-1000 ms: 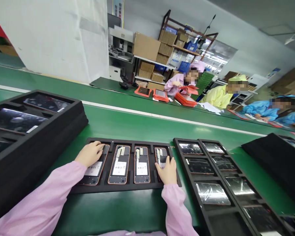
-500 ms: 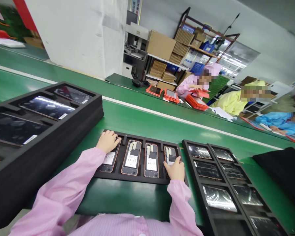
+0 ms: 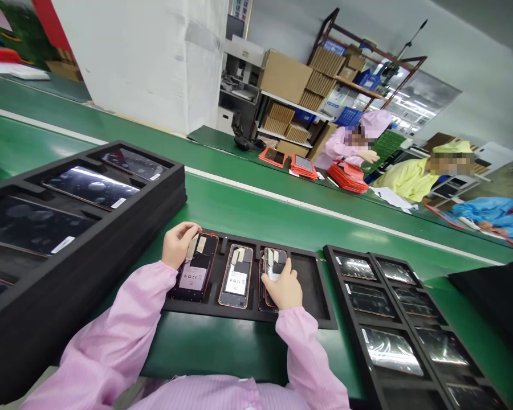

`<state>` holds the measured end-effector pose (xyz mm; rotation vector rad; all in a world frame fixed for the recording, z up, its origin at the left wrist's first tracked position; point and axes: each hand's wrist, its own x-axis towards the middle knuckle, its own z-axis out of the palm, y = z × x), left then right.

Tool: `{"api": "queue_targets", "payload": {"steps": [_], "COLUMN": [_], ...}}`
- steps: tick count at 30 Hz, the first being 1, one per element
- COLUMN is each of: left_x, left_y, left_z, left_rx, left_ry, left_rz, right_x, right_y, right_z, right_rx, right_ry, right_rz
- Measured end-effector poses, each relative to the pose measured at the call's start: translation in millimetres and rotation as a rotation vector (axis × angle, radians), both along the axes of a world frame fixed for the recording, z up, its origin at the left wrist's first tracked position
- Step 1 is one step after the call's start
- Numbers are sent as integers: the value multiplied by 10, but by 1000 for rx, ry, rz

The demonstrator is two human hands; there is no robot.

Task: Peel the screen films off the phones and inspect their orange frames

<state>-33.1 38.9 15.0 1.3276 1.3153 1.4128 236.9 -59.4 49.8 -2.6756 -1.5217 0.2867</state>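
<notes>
A black foam tray (image 3: 314,285) lies on the green bench in front of me, holding smartphones with orange edges and their white-labelled batteries showing. My left hand (image 3: 179,245) pinches the upper left edge of the leftmost phone (image 3: 196,267), which looks tilted up from its slot. Between my hands, another phone (image 3: 236,278) lies flat in its recess. My right hand (image 3: 284,286) grips a phone (image 3: 275,257) by its sides, above or on top of a further phone that it mostly hides. At the tray's right end the recess shows bare foam.
Stacked black trays with dark-screened phones (image 3: 89,185) rise at my left. More phone trays (image 3: 357,307) lie at my right, near a black sheet (image 3: 491,302). Across the bench are red-orange pouches (image 3: 303,167) and several co-workers (image 3: 408,173).
My right hand has lifted the phone from the rightmost recess and carried it left over its neighbour. My left hand has raised the leftmost phone, shifting it slightly. The view has shifted a little.
</notes>
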Motion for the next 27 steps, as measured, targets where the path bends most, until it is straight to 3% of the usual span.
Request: {"api": "queue_targets", "payload": {"steps": [2,7,10,15,21,27], "left_x": [-35,-67,-65,-70,-78,-85], "left_y": [10,9,17,18,25,29], "left_z": [-12,-39,-48,-29,-28,-15], "left_rx": [-88,-369,-464,-532,-553,-561], "left_ry": [-156,-444,-578,-757,-893,-971], "left_rz": [-100,-497,-621,-720,-732,-712], "right_x": [-77,-96,-130,-108,46,-593], "right_y": [32,40,46,135,198,255], "right_z": [-72,-131,-138,-90,179,266], "right_rx": [-13,-57,-86,-114,-114,-106], "right_ry": [-17,-71,-79,-44,170,181], "right_rz": [-8,14,14,-12,32,208]}}
